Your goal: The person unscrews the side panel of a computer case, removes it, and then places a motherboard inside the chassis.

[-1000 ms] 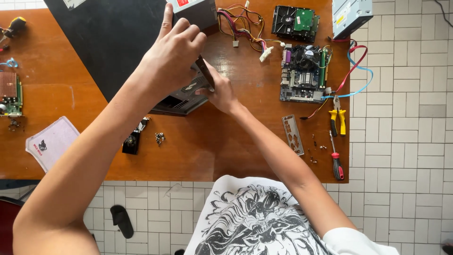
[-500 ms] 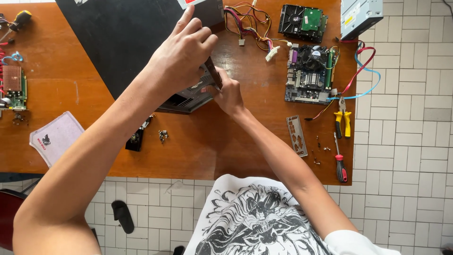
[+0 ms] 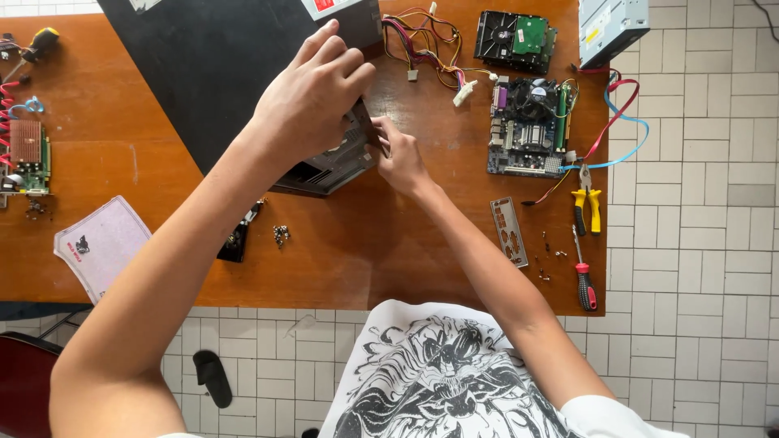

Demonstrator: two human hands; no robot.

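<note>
Computer case (image 3: 243, 73), brown wooden table (image 3: 122, 154), white tiled floor (image 3: 698, 243)

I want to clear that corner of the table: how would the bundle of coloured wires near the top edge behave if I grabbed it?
The bundle of coloured wires would probably be floppy and light, since its strands loop loosely over the brown wooden table. It may drag and snag, as white plastic connectors dangle at the ends. It seems to run from the grey metal box, so pulling might tug that.
</note>
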